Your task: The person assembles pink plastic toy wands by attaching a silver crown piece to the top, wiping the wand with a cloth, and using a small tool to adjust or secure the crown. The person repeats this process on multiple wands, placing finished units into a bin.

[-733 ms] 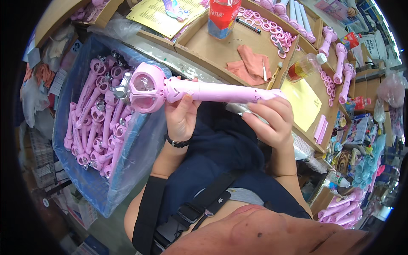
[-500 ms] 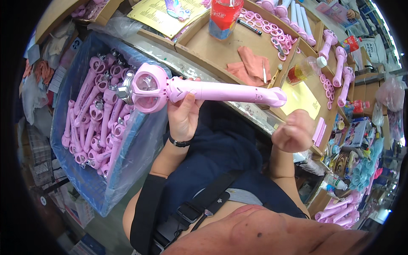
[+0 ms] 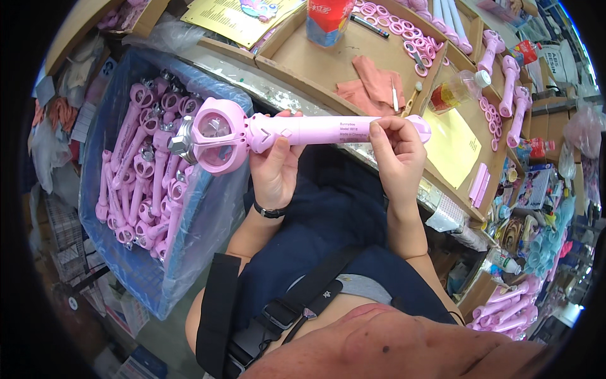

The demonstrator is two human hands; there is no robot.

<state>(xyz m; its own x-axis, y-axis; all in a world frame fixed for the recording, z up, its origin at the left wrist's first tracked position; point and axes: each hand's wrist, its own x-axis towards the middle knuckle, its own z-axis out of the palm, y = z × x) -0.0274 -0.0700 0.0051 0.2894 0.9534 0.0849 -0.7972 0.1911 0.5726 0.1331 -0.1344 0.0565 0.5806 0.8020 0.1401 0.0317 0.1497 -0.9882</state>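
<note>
A pink toy wand [image 3: 322, 131] lies level across both hands in front of my chest. Its round cage-like head, with clear windows and a silver faceted knob, points left. My left hand [image 3: 274, 174] is wrapped round the neck just below the head, thumb on the near side. On the handle's right part, close to its flared end, my right hand [image 3: 402, 158] is closed with thumb and fingers pinching the tube. Small dark print shows on the handle beside the right fingertips. Fingers behind the wand are partly hidden.
At left, a blue lined crate [image 3: 165, 278] holds many similar wands. Beyond my hands, cardboard trays [image 3: 303, 72] hold pink rings [image 3: 404, 28], an orange cloth [image 3: 372, 85] and a drink bottle [image 3: 328, 22]. Yellow sheets [image 3: 448, 148] and another bottle [image 3: 456, 95] are at right.
My right hand has moved up and left from beside the wand and now pinches its handle. The wand has rolled, bringing the print into view. My left hand keeps its hold.
</note>
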